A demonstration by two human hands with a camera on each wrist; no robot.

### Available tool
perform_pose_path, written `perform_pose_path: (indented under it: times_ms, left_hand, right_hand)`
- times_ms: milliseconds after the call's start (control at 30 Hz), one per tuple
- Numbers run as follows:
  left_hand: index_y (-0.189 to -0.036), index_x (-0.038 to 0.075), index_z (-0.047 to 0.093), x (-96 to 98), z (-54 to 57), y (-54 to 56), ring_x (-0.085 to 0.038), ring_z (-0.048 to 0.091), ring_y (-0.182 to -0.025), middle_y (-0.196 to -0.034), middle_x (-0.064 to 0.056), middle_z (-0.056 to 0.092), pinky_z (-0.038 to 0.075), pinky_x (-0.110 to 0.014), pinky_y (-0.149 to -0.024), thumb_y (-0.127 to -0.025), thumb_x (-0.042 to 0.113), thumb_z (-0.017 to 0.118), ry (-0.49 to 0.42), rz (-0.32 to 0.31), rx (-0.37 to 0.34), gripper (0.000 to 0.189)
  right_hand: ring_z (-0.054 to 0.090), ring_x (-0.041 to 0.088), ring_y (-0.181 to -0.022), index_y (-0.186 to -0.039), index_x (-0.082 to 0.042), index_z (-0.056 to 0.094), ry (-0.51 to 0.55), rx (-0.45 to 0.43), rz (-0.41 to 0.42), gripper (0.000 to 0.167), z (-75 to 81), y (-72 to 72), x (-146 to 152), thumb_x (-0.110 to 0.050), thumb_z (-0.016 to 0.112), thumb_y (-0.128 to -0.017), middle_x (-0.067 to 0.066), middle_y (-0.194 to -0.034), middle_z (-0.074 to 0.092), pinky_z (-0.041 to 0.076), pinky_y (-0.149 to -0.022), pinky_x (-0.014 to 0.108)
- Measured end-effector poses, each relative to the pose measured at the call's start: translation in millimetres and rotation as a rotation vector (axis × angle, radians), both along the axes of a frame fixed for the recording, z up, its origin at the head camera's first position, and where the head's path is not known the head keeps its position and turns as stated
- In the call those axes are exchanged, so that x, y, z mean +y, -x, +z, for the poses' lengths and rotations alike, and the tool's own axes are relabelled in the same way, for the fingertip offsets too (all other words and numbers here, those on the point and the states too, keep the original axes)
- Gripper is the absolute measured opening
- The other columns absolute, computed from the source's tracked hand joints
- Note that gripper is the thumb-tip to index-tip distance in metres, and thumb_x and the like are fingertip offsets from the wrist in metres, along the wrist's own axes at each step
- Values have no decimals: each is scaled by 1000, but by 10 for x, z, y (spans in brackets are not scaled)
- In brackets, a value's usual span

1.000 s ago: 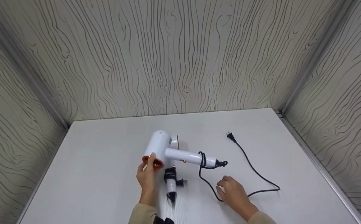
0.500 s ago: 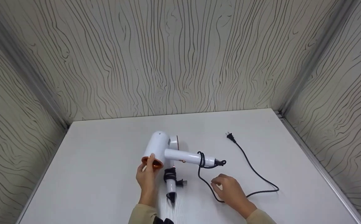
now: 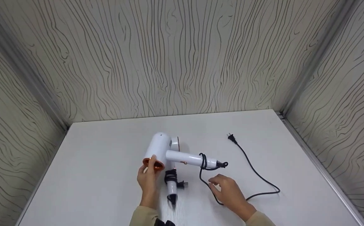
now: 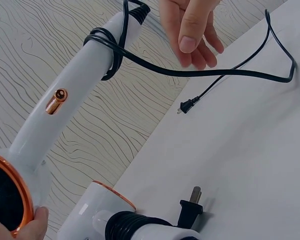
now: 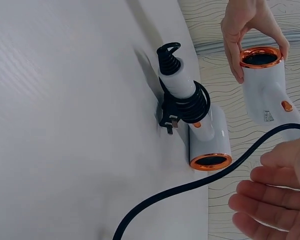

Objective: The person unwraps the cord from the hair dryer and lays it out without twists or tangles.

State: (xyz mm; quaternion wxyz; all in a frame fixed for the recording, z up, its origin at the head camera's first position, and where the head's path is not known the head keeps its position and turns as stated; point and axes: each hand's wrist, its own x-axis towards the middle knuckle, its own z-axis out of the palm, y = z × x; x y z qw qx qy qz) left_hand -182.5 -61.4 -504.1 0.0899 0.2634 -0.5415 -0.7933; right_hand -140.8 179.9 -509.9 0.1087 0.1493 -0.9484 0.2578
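My left hand (image 3: 148,182) holds a white hair dryer (image 3: 158,146) by its orange-rimmed end, thumb at the rim. Its handle points right, with a black cord (image 4: 165,71) looped a few turns around the lower handle. The loose length runs down, then right across the table to a two-pin plug (image 3: 231,137). My right hand (image 3: 230,193) hovers beside the cord below the handle, fingers loosely bent and holding nothing in the right wrist view. A second white hair dryer (image 5: 210,140) stands behind the held one, its cord (image 5: 190,107) wound around its handle.
The white table (image 3: 100,150) carries both hair dryers' cords. Wood-patterned panels (image 3: 169,62) close in the back and both sides. The second dryer's plug (image 3: 182,184) sticks out from its handle, between my two hands.
My right hand has moved left and slightly up, closer to the cord hanging from the handle. The left hand and the held hair dryer have barely shifted.
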Motion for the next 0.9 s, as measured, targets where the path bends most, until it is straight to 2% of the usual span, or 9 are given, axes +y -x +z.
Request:
perform_pose_path:
  times_ms: [267,500,733,900]
  left_hand:
    - [-138,-12,33,20,2,-2,-21,60,-107,-137,-32,45,58,-24,-85,-91,37,59,-2,0,-1,73]
    - [-137,-12,34,30,2,15,-17,61,-101,-136,-32,47,56,-19,-80,-90,37,60,-2,7,-9,73]
    - [-138,-12,35,29,2,13,-22,60,-104,-135,-33,47,55,-18,-78,-90,39,60,41,2,-29,74]
    - [-137,-12,35,24,-10,9,-20,61,-102,-135,-33,47,54,-17,-77,-90,38,60,22,8,-13,74]
  right_hand:
    - [68,17,-85,-100,-6,69,17,11,29,17,-58,18,-67,-7,71,-83,4,-93,73,59,-73,28]
    - [69,15,-82,-97,-7,70,31,-20,40,13,-89,39,-110,-7,70,-84,3,-89,74,59,-71,27]
    - [70,14,-79,-95,-4,71,35,-46,67,10,-108,24,-120,-6,67,-86,4,-85,75,59,-70,26]
    - [70,14,-78,-94,-3,72,38,-56,80,10,-111,-5,-110,-5,66,-87,5,-86,75,58,-69,23]
